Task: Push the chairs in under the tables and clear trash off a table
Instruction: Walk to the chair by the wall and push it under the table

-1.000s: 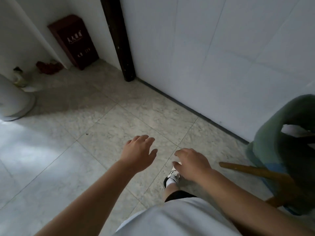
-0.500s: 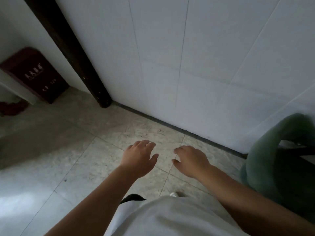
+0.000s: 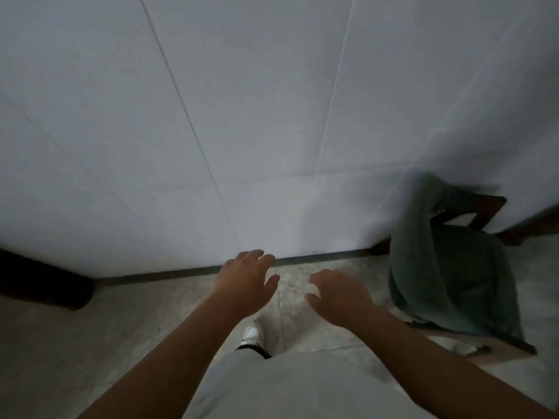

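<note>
We hold both bare forearms out ahead of us, palms down over the floor, neither hand touching anything. Our left hand hangs with its fingers loosely spread and only slightly bent, the thumb angled out toward the other hand, holding nothing. Our right hand sits just beside it and a little lower in view, its fingers relaxed and gently curved downward, likewise holding nothing. The chair stands to our right, close against the wall, apart from the right hand; most of it is hidden under a soft green cloth draped in heavy folds over its back and seat, and only some dark wooden frame shows near the top and a paler wooden leg or rail low down. The picture is blurred there, so we cannot tell the chair's finer shape. The wall is smooth, matte and pale, cut by thin straight seams into large panels, with a narrow dark strip along its foot. The floor is speckled stone-like tile in large squares. A white shoe shows below our hands, above the hem of a plain white shirt.
</note>
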